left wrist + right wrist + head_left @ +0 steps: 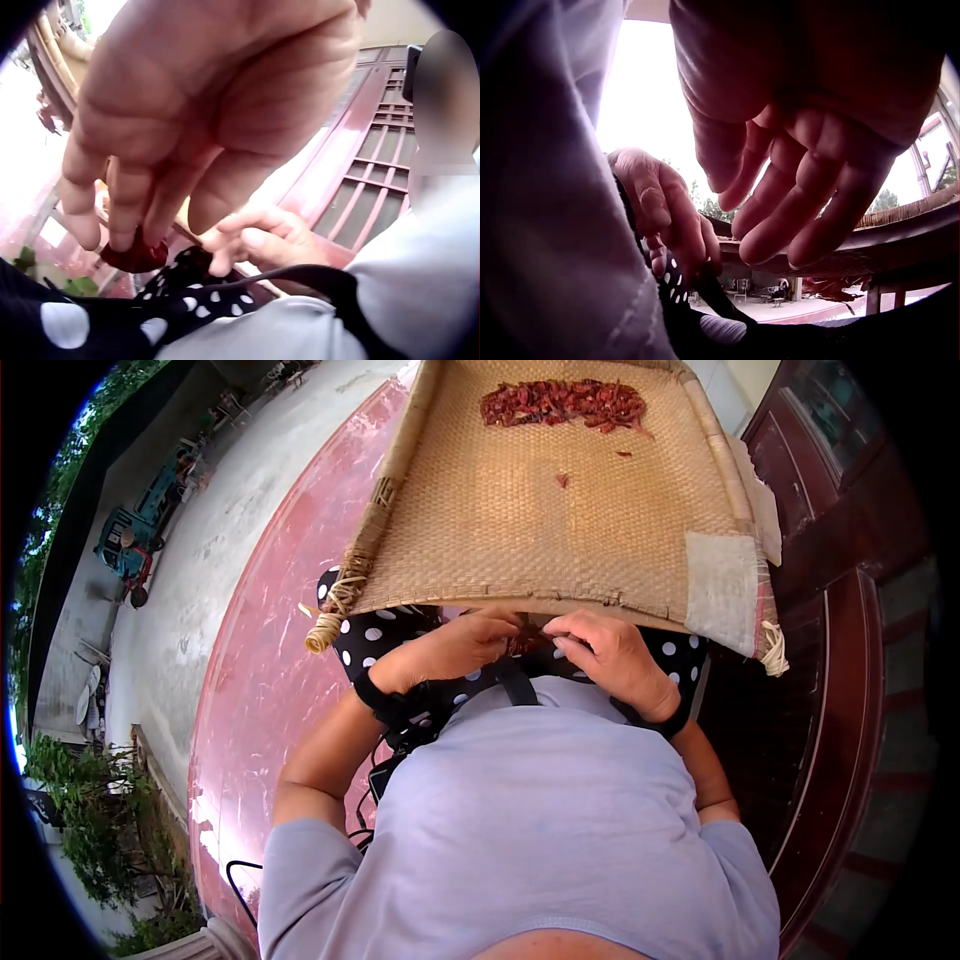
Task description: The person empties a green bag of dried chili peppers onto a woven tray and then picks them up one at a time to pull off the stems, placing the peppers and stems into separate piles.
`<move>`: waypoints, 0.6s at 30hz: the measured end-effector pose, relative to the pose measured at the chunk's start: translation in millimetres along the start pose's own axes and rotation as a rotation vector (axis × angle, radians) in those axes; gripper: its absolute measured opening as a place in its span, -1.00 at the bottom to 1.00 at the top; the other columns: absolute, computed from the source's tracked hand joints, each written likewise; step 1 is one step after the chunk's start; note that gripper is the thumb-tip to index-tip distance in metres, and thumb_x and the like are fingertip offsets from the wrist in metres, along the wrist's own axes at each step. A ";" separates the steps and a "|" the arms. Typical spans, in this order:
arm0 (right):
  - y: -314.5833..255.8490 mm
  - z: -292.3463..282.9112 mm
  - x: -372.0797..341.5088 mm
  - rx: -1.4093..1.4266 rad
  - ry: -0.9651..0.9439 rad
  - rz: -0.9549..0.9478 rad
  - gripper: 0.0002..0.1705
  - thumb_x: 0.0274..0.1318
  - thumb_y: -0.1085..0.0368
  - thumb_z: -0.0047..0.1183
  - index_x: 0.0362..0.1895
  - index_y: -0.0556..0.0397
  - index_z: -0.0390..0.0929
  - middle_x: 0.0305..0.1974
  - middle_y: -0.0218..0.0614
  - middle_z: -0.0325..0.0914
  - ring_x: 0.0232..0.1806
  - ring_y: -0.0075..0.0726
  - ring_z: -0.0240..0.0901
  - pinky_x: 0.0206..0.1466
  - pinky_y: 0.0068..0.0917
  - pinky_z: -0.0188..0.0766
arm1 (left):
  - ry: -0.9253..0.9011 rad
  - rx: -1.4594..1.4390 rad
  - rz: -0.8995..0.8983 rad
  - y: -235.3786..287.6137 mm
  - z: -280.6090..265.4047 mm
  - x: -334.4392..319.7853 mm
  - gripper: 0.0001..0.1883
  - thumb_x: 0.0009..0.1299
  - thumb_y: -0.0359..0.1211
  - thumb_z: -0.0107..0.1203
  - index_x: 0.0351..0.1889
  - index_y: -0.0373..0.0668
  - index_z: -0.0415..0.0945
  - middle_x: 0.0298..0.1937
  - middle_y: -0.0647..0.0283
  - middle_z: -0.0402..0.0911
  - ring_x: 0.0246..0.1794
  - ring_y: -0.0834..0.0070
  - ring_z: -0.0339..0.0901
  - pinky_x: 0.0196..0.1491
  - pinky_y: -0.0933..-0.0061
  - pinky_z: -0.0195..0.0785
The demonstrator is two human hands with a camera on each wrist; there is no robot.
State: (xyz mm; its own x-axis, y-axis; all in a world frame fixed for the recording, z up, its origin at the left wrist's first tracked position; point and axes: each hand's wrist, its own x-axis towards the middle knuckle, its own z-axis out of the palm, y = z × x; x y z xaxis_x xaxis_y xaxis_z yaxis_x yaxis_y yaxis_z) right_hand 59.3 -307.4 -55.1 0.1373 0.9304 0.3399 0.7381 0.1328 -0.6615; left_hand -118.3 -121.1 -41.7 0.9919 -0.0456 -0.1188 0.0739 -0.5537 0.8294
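Both hands are close together over the lap, at the near edge of a woven bamboo tray (440, 550). The left hand (465, 648) pinches a dark red dried chili (135, 256) at its fingertips. Seen from the head, dark red pieces (524, 642) show between the hands, partly hidden by the fingers. To the right, the right hand (612, 655) has loosely bent fingers (814, 199) with nothing visible in them. On the far part of the tray lies a heap of dried red chili pieces (565, 405), with a few loose bits nearer.
More red chili pieces (832, 289) show below the tray in the right wrist view. A cloth patch (722, 585) covers the tray's near right corner. Dark red wooden doors (845, 690) stand at the right, and a pink floor (270, 620) lies at the left.
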 end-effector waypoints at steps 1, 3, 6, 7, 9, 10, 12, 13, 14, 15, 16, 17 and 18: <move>1.5 -0.6 -1.0 -0.009 -0.024 0.024 -0.78 0.13 0.38 0.16 -0.10 0.05 0.63 -0.21 -0.22 0.64 -0.21 -0.17 0.61 -0.14 -0.35 0.52 | -0.016 0.062 0.040 -15.8 3.1 3.0 -0.68 0.39 -0.53 -0.01 0.09 -0.35 0.53 0.20 0.06 0.49 0.26 0.20 0.39 0.33 0.29 0.25; 4.1 -0.4 -2.1 -0.027 -0.074 0.063 -0.81 0.16 0.34 0.14 -0.12 0.03 0.64 -0.23 -0.23 0.65 -0.19 -0.11 0.60 -0.12 -0.33 0.51 | -0.204 0.173 -0.034 -58.6 7.0 20.1 -0.63 0.32 -0.55 0.01 0.11 -0.35 0.51 0.13 0.03 0.52 0.21 0.14 0.42 0.32 0.28 0.25; 7.7 5.8 -4.3 -0.047 -0.145 0.082 -0.82 0.19 0.32 0.11 -0.12 -0.01 0.64 -0.23 -0.25 0.65 -0.19 -0.10 0.59 -0.12 -0.32 0.51 | -0.276 0.956 0.317 -80.6 15.6 23.7 -0.64 0.34 -0.50 0.01 0.10 -0.35 0.53 0.10 0.03 0.56 0.17 0.18 0.47 0.30 0.31 0.26; 6.4 6.5 -4.5 -0.039 -0.144 0.084 -0.82 0.19 0.32 0.11 -0.12 -0.01 0.64 -0.23 -0.25 0.65 -0.19 -0.10 0.59 -0.12 -0.32 0.51 | -0.239 0.689 0.270 -88.0 17.9 26.3 -0.67 0.40 -0.43 -0.02 0.07 -0.33 0.55 0.09 0.03 0.58 0.13 0.22 0.50 0.24 0.33 0.31; 3.9 6.6 -4.6 -0.027 -0.141 0.089 -0.82 0.20 0.32 0.11 -0.12 -0.02 0.65 -0.23 -0.25 0.64 -0.19 -0.09 0.59 -0.12 -0.31 0.51 | -0.267 0.389 0.092 -98.1 19.4 32.9 -0.68 0.47 -0.31 -0.05 0.02 -0.30 0.59 0.06 0.03 0.62 0.08 0.28 0.55 0.15 0.35 0.38; 4.6 6.7 -3.8 -0.023 -0.130 0.094 -0.82 0.20 0.31 0.11 -0.12 -0.02 0.65 -0.23 -0.25 0.64 -0.19 -0.09 0.59 -0.12 -0.31 0.51 | -0.304 0.380 -0.045 -102.2 17.0 36.4 -0.68 0.49 -0.29 -0.06 0.01 -0.28 0.60 0.03 0.04 0.64 0.04 0.27 0.57 0.11 0.36 0.40; 7.5 7.7 -0.8 -0.018 -0.111 0.097 -0.82 0.20 0.31 0.11 -0.12 -0.02 0.65 -0.23 -0.24 0.64 -0.18 -0.09 0.59 -0.11 -0.31 0.51 | -0.339 0.395 -0.313 -113.0 10.7 42.8 -0.67 0.51 -0.24 -0.06 0.00 -0.24 0.62 -0.03 0.07 0.67 -0.04 0.26 0.61 0.03 0.37 0.43; 8.5 9.3 0.0 -0.022 -0.126 0.097 -0.82 0.20 0.31 0.11 -0.12 -0.01 0.65 -0.23 -0.24 0.64 -0.18 -0.09 0.59 -0.11 -0.31 0.51 | -0.340 0.414 -0.443 -120.0 6.7 45.6 -0.67 0.52 -0.22 -0.06 -0.01 -0.22 0.62 -0.06 0.08 0.69 -0.09 0.24 0.62 -0.01 0.37 0.44; 8.6 11.1 -0.3 -0.025 -0.144 0.096 -0.82 0.20 0.32 0.10 -0.12 -0.01 0.65 -0.23 -0.23 0.64 -0.18 -0.08 0.59 -0.11 -0.31 0.51 | -0.356 0.428 -0.531 -131.4 6.1 47.7 -0.68 0.49 -0.23 -0.05 -0.02 -0.22 0.63 -0.06 0.08 0.69 -0.09 0.23 0.63 -0.02 0.36 0.45; 8.0 11.8 -0.8 -0.028 -0.164 0.095 -0.82 0.20 0.32 0.10 -0.13 -0.01 0.65 -0.23 -0.23 0.64 -0.17 -0.08 0.59 -0.10 -0.31 0.51 | -0.364 0.450 -0.573 -152.1 10.8 49.2 -0.69 0.47 -0.24 -0.03 -0.03 -0.21 0.63 -0.07 0.07 0.69 -0.09 0.23 0.63 -0.02 0.35 0.46; 7.4 12.3 -0.2 -0.023 -0.182 0.092 -0.82 0.21 0.32 0.10 -0.13 0.00 0.64 -0.23 -0.22 0.64 -0.17 -0.08 0.59 -0.10 -0.31 0.51 | -0.365 0.478 -0.598 -173.9 14.1 51.7 -0.69 0.44 -0.26 -0.02 -0.03 -0.21 0.63 -0.07 0.07 0.69 -0.09 0.22 0.63 -0.03 0.34 0.47; 7.1 13.3 0.3 -0.019 -0.197 0.085 -0.82 0.21 0.32 0.10 -0.13 0.01 0.64 -0.23 -0.22 0.64 -0.17 -0.07 0.59 -0.10 -0.31 0.50 | -0.350 0.506 -0.593 -198.0 19.8 52.5 -0.70 0.42 -0.27 0.00 -0.04 -0.21 0.64 -0.07 0.06 0.69 -0.09 0.21 0.63 -0.03 0.33 0.47; 6.7 14.1 1.1 -0.015 -0.212 0.076 -0.82 0.21 0.32 0.09 -0.12 0.01 0.64 -0.23 -0.21 0.64 -0.17 -0.07 0.59 -0.09 -0.31 0.50 | -0.316 0.540 -0.571 -222.3 25.9 52.5 -0.70 0.39 -0.28 0.02 -0.05 -0.21 0.64 -0.08 0.06 0.69 -0.10 0.20 0.64 -0.04 0.32 0.48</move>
State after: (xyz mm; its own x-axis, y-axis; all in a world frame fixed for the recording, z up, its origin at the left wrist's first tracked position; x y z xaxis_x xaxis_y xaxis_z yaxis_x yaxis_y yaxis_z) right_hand 55.1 -300.6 -68.5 0.0522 0.9887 0.1406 0.7412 0.0560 -0.6690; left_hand -85.3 -22.0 -246.4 0.7354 0.1759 -0.6543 0.4157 -0.8797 0.2307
